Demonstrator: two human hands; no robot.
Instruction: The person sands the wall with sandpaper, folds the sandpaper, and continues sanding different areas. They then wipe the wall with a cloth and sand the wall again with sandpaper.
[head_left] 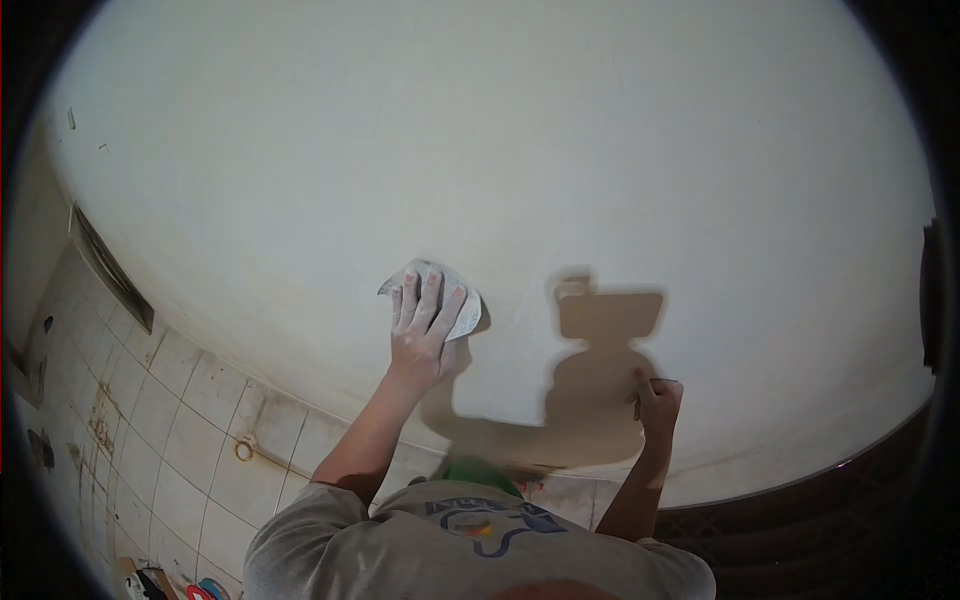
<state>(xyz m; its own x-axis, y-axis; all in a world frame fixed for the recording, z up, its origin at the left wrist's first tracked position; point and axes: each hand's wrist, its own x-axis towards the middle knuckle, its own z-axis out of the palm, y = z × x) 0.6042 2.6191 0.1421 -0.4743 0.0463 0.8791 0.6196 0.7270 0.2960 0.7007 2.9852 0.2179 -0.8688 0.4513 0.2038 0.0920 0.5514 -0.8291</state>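
Note:
My left hand (425,320), dusted white on the fingers, lies flat with the fingers a little apart. Under it, a sheet of sandpaper (468,318) with a pale, printed back is pressed to the white wall (640,150). One corner of the sheet sticks out left of the fingertips. My right hand (658,408) is closed in front of the wall, lower and to the right. A thin dark edge shows at the top of that fist; what it belongs to cannot be made out.
A broad shadow (600,400) falls on the wall between my hands. To the left are stained floor tiles (190,430) and a dark framed opening (112,268). Several small coloured items (205,590) lie at the bottom left. A dark patterned surface (830,530) is at the lower right.

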